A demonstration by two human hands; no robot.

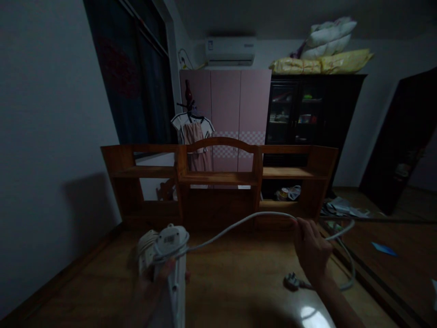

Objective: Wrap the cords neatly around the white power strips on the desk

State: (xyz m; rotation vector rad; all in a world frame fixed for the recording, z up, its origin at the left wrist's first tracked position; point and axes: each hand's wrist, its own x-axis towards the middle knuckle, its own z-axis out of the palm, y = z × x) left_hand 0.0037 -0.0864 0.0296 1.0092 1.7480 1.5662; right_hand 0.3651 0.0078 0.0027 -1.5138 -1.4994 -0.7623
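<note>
My left hand (153, 284) is closed around a white power strip (175, 291), its end with a label tilted up toward the shelf. Several turns of white cord (235, 224) are wrapped about the strip near that end. From there the cord rises in a slack arc to my right hand (312, 246), whose fingers pinch it. Past my right hand the free length loops out to the right and back under my wrist. A dark three-pin plug (292, 281) at its end is low, left of my right forearm.
A wooden shelf unit (218, 177) stands across the far edge of the wooden surface (225, 282). Behind it are a pink wardrobe (225, 100) and a dark cabinet (317, 114). A white wall (51, 159) closes the left side. A blue sheet (384, 248) lies at right.
</note>
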